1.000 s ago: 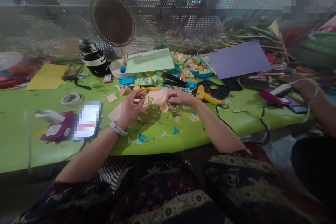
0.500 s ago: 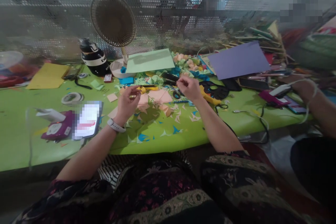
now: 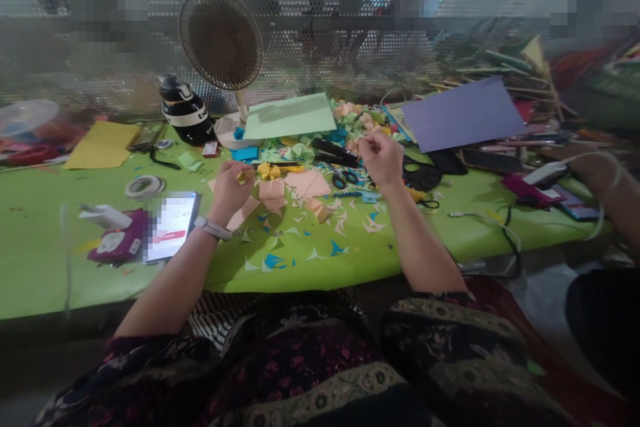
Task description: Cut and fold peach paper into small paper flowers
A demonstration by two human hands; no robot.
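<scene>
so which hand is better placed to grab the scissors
Right, probably. The right hand hovers just beside the scissors, while the left hand sits farther off across the pink paper, its fingers curled on a yellow scrap.

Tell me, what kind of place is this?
Likely a paper-craft worktable: coloured paper scraps litter the green table, with scissors, a tape roll and a purple paper sheet lying about.
</scene>
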